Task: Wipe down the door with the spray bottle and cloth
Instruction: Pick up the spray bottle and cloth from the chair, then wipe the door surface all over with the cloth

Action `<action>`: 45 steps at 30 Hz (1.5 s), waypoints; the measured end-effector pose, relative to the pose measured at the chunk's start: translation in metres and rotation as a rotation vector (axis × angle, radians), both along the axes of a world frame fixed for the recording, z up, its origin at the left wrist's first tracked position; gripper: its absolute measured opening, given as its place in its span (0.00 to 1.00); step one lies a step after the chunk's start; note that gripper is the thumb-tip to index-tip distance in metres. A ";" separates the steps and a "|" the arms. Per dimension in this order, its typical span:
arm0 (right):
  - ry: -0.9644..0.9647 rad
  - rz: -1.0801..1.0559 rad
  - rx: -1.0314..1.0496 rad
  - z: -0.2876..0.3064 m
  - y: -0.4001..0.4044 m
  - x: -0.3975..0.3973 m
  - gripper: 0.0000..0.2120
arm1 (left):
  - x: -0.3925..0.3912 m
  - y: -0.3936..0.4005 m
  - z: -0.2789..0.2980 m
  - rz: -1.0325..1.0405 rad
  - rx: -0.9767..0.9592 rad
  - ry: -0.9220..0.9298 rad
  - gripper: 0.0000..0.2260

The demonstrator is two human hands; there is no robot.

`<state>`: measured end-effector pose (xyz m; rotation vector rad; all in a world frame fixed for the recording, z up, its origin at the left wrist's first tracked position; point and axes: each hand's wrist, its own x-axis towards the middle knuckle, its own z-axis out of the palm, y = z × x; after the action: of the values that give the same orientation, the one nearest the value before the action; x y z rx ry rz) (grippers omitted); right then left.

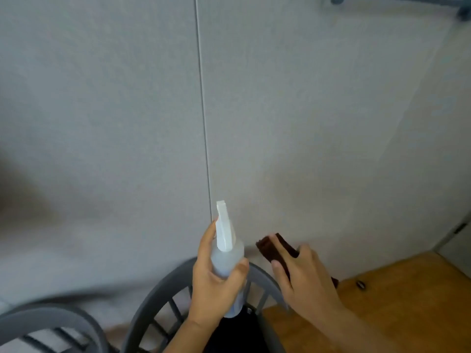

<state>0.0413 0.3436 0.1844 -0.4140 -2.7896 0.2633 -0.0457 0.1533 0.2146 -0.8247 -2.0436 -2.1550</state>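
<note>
My left hand (214,281) grips a translucent spray bottle (226,256) with a white trigger head, its nozzle pointing up toward the grey door surface (305,123). My right hand (305,278) holds a folded dark brown cloth (274,247) just right of the bottle, close to the lower part of the door. A thin vertical seam (204,110) runs down the grey surface above the bottle.
Two grey spindle-back chairs stand below, chair back (163,289) under my left hand and another chair (51,324) at the lower left. A wooden table (407,301) fills the lower right, with a small dark object (360,284) on it.
</note>
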 end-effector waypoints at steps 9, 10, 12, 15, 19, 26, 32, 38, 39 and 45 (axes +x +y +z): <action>0.189 -0.282 0.143 0.149 0.039 0.069 0.29 | 0.045 0.072 0.106 -0.233 0.064 0.069 0.36; 0.205 -0.315 0.165 0.161 0.041 0.077 0.29 | 0.051 0.079 0.116 -0.260 0.080 0.061 0.36; 0.235 -0.373 0.199 0.184 0.046 0.095 0.28 | 0.061 0.093 0.134 -0.309 0.107 0.068 0.36; 0.267 -0.455 0.215 0.210 0.055 0.123 0.28 | 0.078 0.112 0.160 -0.369 0.115 0.099 0.34; 0.313 -0.544 0.232 0.237 0.067 0.165 0.28 | 0.103 0.136 0.187 -0.419 0.134 0.098 0.33; 0.412 -0.673 0.287 0.280 0.103 0.248 0.28 | 0.156 0.191 0.232 -0.565 0.166 0.092 0.34; 0.504 -0.728 0.315 0.321 0.157 0.326 0.28 | 0.209 0.262 0.278 -0.646 0.215 0.101 0.32; 0.627 -0.776 0.160 0.355 0.241 0.419 0.25 | 0.276 0.351 0.320 -0.714 0.243 0.055 0.28; 0.641 -0.797 0.128 0.357 0.254 0.434 0.24 | 0.287 0.366 0.323 -0.718 0.246 0.046 0.27; 0.693 -0.877 0.082 0.384 0.330 0.508 0.23 | 0.350 0.460 0.343 -0.794 0.261 0.036 0.22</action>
<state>0.5496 0.6735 0.5686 -1.1904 -1.7387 0.0562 0.3045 0.6130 0.5577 -1.8334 -1.4919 -2.6323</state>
